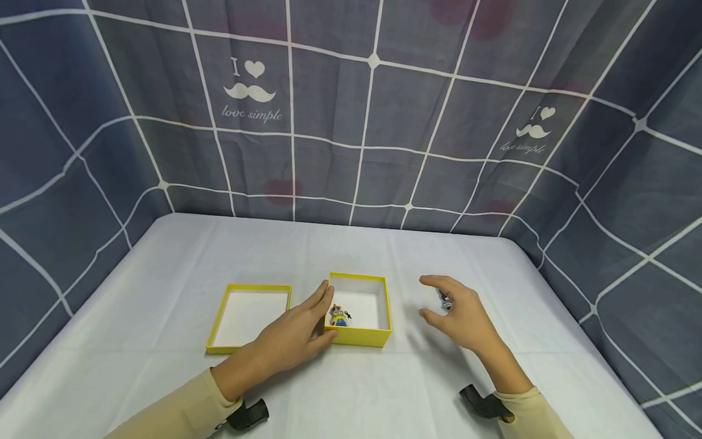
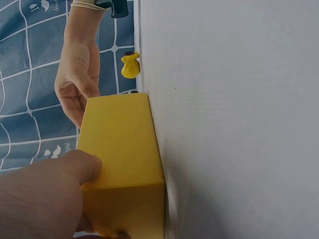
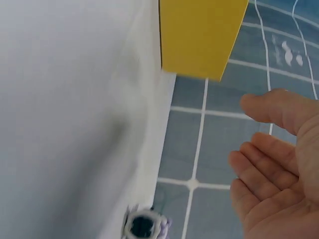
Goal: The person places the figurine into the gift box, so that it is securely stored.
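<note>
My left hand (image 1: 293, 332) holds a yellow open-topped box (image 1: 359, 336) at its near left corner, thumb on the front wall and fingers along the left side. Inside the white interior, a small eared figurine (image 1: 339, 317) in yellow, blue and red stands at the left. To the right of the box my right hand (image 1: 460, 311) hovers over the table, thumb and fingers spread apart with nothing between them. Partly hidden behind it is a small figurine (image 1: 445, 300); the right wrist view shows a white and purple figurine (image 3: 142, 224) with a dark front.
A yellow-rimmed box lid (image 1: 247, 317) lies inside up, left of the box. In the left wrist view a small yellow figurine (image 2: 130, 65) appears beyond the box. A white cloth (image 1: 351, 390) covers the table, and a dark checked curtain (image 1: 329, 122) hangs around it.
</note>
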A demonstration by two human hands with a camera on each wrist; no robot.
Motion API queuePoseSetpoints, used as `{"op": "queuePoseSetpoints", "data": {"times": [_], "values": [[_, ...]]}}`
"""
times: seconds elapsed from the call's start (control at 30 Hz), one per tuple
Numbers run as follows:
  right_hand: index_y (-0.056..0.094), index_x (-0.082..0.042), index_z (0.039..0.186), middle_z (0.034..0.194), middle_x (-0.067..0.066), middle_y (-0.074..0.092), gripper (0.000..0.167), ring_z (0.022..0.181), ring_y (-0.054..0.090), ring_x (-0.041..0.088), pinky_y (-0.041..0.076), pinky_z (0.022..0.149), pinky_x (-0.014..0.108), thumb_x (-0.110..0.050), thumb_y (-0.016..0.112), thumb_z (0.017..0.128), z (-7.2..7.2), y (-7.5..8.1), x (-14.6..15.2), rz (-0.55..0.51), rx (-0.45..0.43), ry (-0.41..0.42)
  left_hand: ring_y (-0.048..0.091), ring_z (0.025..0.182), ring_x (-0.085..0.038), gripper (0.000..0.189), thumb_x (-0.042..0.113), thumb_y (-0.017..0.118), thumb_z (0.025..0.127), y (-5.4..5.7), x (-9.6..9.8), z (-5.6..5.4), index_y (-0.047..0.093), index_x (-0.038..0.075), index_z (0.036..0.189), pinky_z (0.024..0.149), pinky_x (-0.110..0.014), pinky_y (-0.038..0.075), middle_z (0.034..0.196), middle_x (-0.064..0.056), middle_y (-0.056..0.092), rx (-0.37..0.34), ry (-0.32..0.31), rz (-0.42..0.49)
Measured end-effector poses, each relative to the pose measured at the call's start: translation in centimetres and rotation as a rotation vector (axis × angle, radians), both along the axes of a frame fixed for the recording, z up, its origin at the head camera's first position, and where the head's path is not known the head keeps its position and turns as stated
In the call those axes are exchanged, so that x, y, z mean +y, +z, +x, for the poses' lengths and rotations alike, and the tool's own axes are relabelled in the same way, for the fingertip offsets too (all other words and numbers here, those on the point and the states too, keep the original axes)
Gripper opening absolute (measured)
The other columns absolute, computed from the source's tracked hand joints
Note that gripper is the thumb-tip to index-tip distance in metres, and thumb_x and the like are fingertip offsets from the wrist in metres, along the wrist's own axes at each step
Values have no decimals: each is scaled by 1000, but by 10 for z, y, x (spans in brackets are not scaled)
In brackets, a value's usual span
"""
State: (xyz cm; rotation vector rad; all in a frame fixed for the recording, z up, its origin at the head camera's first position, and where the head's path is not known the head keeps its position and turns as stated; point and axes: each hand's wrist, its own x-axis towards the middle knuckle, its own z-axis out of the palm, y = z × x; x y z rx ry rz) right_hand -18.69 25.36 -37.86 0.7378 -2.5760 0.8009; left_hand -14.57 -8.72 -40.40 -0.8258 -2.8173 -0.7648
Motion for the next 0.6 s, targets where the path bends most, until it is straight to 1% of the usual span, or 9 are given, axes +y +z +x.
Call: {"op": "queuePoseSetpoints", "data": {"times": [0.2, 0.3, 0.5, 0.6], "values": [[63, -10, 129, 128, 2, 62, 60, 118, 57, 25, 49, 90, 48, -12, 85, 73, -8, -4, 17, 15, -53, -74, 37, 136, -25, 77, 39, 63, 94, -2, 0, 0, 30, 0, 151, 103, -41, 42, 159, -15, 20, 11, -2, -12], [62, -8, 130, 129, 5, 62, 61, 119, 56, 29, 48, 91, 51, -12, 84, 73, -12, -6, 23, 25, -72, -92, 37, 136, -25, 77, 40, 63, 94, -2, 0, 0, 29, 0, 151, 103, -40, 42, 159, -15, 19, 13, 0, -12], [61, -7, 131, 131, 10, 60, 62, 122, 53, 34, 44, 96, 55, -9, 84, 74, -18, -9, 34, 18, -134, -120, 38, 136, -27, 77, 39, 63, 95, -2, 0, 0, 29, -1, 151, 102, -42, 42, 159, -16, 19, 19, -7, -9], [60, -9, 132, 132, 12, 60, 61, 123, 51, 37, 42, 97, 56, -9, 83, 75, -20, -11, 41, 37, -159, -150, 38, 136, -27, 77, 39, 63, 95, -2, 0, 0, 29, -1, 151, 102, -42, 42, 159, -16, 19, 19, -6, -11]]}}
